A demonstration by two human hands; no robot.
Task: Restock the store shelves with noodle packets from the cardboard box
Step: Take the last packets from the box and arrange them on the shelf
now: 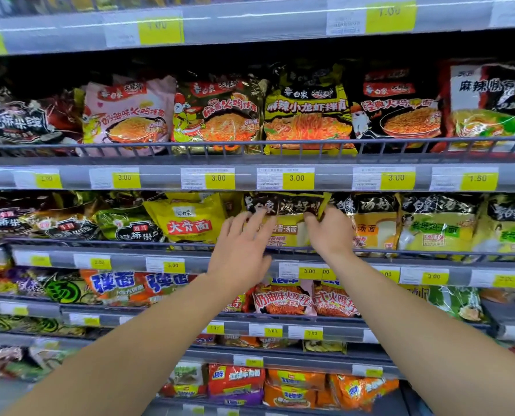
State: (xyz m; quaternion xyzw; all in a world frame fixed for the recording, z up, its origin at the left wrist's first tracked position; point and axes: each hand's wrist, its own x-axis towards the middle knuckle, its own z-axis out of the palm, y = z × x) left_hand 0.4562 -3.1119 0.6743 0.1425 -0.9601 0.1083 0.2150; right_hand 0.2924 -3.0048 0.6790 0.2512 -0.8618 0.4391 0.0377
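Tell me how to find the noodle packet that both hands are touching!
Look at the second shelf down with packets, the one under the row of 3.00 price tags. Near its middle stands a yellow noodle packet with a black band of white writing across the top. Its neighbours look similar, but only this one has the left hand and right hand on it.

Wire rail (190,244) fronts packets (373,223); gap above.

Yellow price tags (298,178) run along the grey shelf edges, most reading 3.00, one at the right reading 1.50 (478,179). White barcode labels (192,178) sit just beside the tags. A grey wire rail (280,144) fronts the upper row, and another rail (100,243) fronts the row below.
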